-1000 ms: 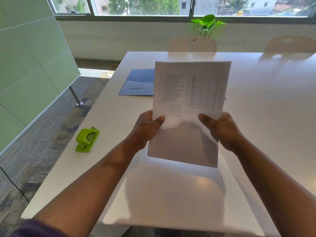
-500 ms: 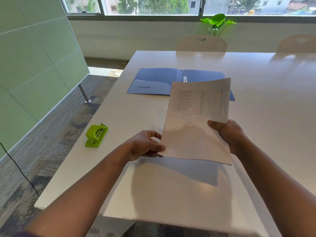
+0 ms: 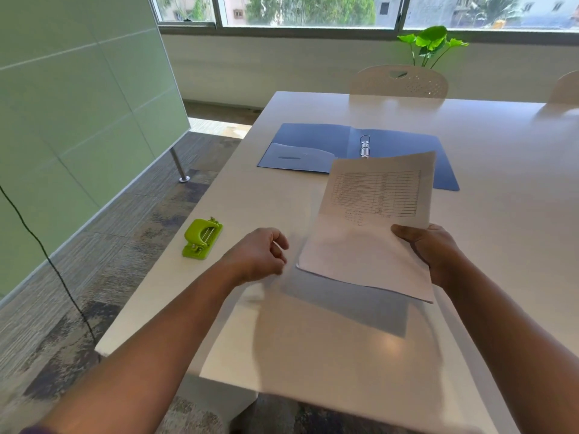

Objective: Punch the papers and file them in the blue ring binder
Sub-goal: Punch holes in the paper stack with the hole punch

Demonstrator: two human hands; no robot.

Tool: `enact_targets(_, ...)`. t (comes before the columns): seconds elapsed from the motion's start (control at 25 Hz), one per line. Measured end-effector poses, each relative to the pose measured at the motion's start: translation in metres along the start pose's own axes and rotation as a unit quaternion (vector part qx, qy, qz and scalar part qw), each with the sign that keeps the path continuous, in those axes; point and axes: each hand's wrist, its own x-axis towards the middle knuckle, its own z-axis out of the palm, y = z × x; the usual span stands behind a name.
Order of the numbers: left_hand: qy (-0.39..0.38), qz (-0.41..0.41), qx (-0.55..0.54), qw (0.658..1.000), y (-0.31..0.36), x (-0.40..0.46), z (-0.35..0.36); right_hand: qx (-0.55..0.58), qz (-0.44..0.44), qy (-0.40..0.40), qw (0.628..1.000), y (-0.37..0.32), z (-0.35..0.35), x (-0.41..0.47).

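White printed papers (image 3: 372,227) hang above the table (image 3: 501,151), held only by the right hand (image 3: 434,250): its thumb lies across the top face at the sheets' right edge, and the fingers curl underneath, out of sight. The stack tilts up and away from that grip, its far corner overlapping the near edge of the blue ring binder (image 3: 313,145), which lies open and flat well beyond the fingertips, rings (image 3: 364,145) upright at the spine.

The left hand (image 3: 260,255) sits just off the papers' left edge, fingers loosely curled around nothing. It looks clear of the sheets, though blur along that edge makes a light brush hard to rule out. The green hole punch (image 3: 202,238) rests on the table to the outside of this hand, near its knuckles, close to the table's left edge.

Judging by the free left hand and the punch beside it, the step in hand is fetching the punch. To do it well, take the punch by its body and bring it in front of the stack, base flat on the table. Meanwhile the right hand should keep the sheets squared; a one-sided pinch lets pages fan and slip, so tapping the edges level before feeding them in would keep the holes aligned. The left edge goes fully into the slot, centred, before pressing.
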Motion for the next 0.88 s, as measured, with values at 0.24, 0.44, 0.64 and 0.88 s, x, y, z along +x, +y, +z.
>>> enact_targets(0.24, 0.282, 0.038, 0.207, 0.936, -0.025, 0.010, -0.045, -0.053, 0.013, -0.053, 0.997, 0.004, 0.030, -0.005)
enact_targets(0.44, 0.280, -0.077, 0.249, 0.924, -0.052, 0.024, -0.073, -0.052, 0.020, -0.083, 0.995, 0.008, 0.047, -0.004)
enact_targets(0.64, 0.270, -0.157, 0.209, 0.927, -0.064, 0.034, -0.091, -0.055, 0.029, -0.086, 0.994, 0.014, 0.053, 0.000)
enact_targets(0.88, 0.278, -0.166, 0.016, 0.946, -0.083, 0.037, -0.098, -0.057, 0.035, -0.076, 0.995, 0.019, 0.043, 0.004)
